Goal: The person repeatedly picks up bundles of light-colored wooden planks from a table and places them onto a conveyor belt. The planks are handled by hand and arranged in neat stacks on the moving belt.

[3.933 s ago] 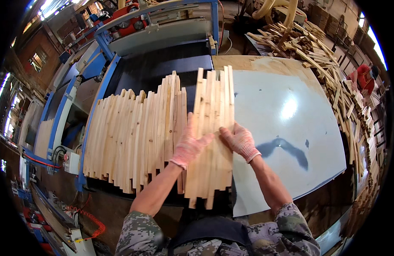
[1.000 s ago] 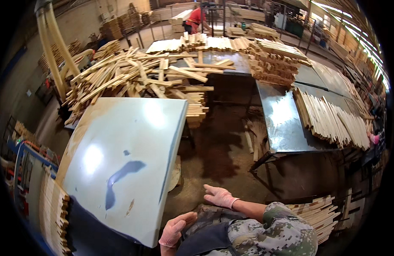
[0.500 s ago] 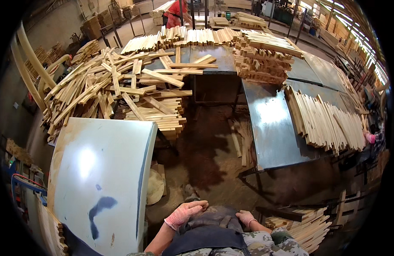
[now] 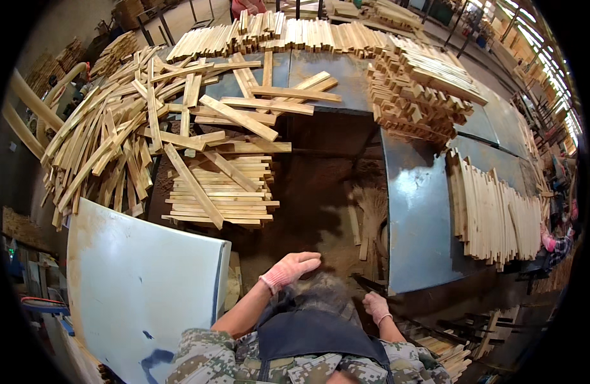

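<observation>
your left hand (image 4: pixel 290 270), in a pink knit glove, reaches out in front of you with its fingers spread and nothing in it. nearest to it is the stack of pale wooden slats (image 4: pixel 221 192), lying flat in rough layers, with one slat set slantwise across the top. your right hand (image 4: pixel 376 306), gloved the same, hangs low and empty beside the edge of the grey metal table (image 4: pixel 417 217), just by the dark strip (image 4: pixel 366 282) on the sawdust floor.
</observation>
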Motion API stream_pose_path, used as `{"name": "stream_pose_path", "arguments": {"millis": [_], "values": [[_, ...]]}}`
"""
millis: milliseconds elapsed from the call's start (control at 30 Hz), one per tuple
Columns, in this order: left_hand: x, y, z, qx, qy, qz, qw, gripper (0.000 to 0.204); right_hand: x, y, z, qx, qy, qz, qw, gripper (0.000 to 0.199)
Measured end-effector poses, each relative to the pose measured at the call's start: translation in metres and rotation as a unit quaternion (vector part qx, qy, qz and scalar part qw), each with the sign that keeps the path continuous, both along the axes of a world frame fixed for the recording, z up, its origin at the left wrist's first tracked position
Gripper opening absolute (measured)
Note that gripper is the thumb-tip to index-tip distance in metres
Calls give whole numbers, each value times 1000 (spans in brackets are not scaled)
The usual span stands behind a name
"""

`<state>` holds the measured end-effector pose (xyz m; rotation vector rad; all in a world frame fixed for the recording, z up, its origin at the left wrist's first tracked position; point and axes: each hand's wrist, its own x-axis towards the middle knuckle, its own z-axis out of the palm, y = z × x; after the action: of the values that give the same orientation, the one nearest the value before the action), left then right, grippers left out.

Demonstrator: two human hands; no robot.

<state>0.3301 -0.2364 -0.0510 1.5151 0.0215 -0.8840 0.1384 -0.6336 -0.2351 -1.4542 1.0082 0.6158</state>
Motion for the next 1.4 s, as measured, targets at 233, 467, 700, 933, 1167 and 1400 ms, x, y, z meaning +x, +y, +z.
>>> {"name": "stream_pose_path", "arguments": {"millis": [233, 467, 700, 933, 1167, 1400], "values": [[125, -30, -44, 8, 59, -28, 998, 59, 95, 2, -21, 42, 25, 30, 998, 21], [224, -53, -107, -8, 253, 237, 938, 63, 214, -79, -92, -137, -74, 372, 915, 26], [336, 0, -132, -59, 235, 517, 821, 93, 496, -58, -3, -186, -99, 294, 932, 39], [445, 78, -174, -121, 196, 583, 779, 92, 695, 48, 62, 40, -184, 293, 937, 83], [546, 145, -226, -213, 119, 680, 692, 72, 877, 140, 104, -309, -262, 559, 724, 105], [602, 164, -206, 2, 109, 724, 681, 45, 1038, 239, 74, -340, -286, 769, 459, 113]]}}
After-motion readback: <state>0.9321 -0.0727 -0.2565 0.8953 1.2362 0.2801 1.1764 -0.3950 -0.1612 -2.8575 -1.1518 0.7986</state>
